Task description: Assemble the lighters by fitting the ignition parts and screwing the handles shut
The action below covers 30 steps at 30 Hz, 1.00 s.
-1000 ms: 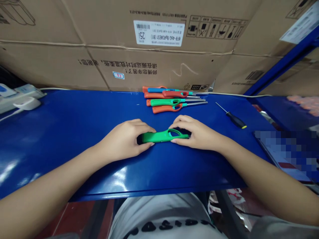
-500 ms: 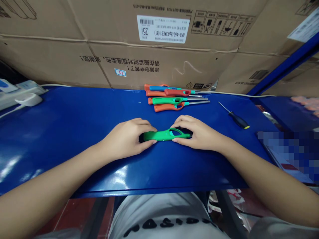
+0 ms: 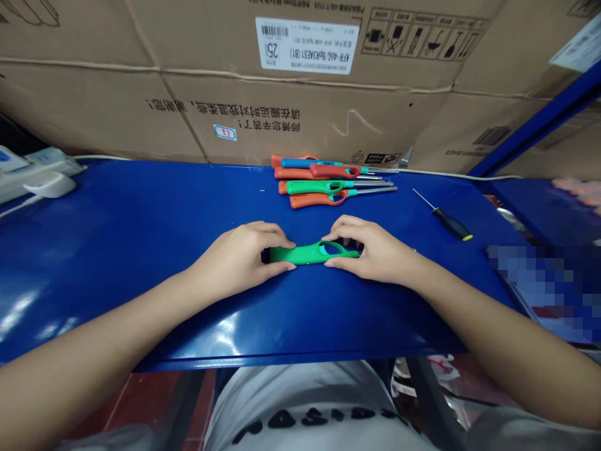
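A green long-nosed gas lighter (image 3: 306, 254) lies crosswise just above the blue table between my hands. My left hand (image 3: 248, 255) grips its rounded handle end, thumb on the near side and fingers on the far side. Around the trigger-loop end, my right hand (image 3: 369, 250) closes with thumb and fingers; the metal nozzle is mostly hidden behind that hand. Beyond my hands lies a pile of several lighters, among them an orange lighter (image 3: 310, 200), a green lighter (image 3: 307, 186) and a blue lighter (image 3: 297, 163), nozzles pointing right.
A screwdriver (image 3: 451, 223) with a black and yellow handle lies at the right. Cardboard boxes (image 3: 253, 100) stand along the back edge of the blue table (image 3: 141, 250). On the left are a white power strip (image 3: 40, 170) and a cable. A blurred-out flat item (image 3: 539, 294) lies far right.
The view has tilted very slightly. Both hands keep the same hold on the green lighter, with no clear movement.
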{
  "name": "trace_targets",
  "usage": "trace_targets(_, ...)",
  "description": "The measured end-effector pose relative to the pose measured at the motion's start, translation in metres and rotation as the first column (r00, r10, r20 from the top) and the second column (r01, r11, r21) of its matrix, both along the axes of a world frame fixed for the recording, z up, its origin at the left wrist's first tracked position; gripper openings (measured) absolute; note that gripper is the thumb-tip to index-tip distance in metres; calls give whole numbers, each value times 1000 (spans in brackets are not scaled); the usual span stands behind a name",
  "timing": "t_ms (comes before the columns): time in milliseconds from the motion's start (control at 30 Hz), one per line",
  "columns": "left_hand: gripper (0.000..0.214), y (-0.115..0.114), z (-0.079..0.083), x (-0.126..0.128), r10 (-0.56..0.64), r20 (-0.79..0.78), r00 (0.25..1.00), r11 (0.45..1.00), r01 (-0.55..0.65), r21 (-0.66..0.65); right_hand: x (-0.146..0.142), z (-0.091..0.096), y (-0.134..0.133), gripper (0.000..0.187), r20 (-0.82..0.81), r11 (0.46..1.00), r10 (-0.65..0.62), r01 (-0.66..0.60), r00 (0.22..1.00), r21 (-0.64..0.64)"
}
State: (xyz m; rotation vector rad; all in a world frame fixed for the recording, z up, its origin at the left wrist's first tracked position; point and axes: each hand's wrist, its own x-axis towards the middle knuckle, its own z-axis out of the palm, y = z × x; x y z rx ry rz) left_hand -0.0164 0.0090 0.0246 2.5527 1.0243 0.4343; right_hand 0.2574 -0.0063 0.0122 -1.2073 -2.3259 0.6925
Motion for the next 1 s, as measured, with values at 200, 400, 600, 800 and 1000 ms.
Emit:
trace_targets(200, 23, -5, -3, 1, -40, -118, 992, 984, 60, 170, -4, 2, -5, 36, 284, 979, 55, -107, 957, 171)
trace_targets(400, 27, -13, -5, 2, -39, -280, 959, 914, 148, 378, -4, 4, -6, 35, 514, 922, 99, -273, 852, 276)
trace_targets(600, 28, -11, -8, 2, -106, -126, 986, 936, 142, 322, 4, 3, -5, 30, 388, 920, 182, -296, 904, 257)
trace_targets(800, 26, -6, -7, 0, -119, -46, 992, 940, 127, 316, 6, 3, 0, 26, 338, 908, 149, -264, 929, 325)
trace_targets(1000, 27, 3, -3, -4, -52, -31, 998, 941, 60, 334, 18, 9, 9, 22, 282, 894, 40, -160, 958, 418)
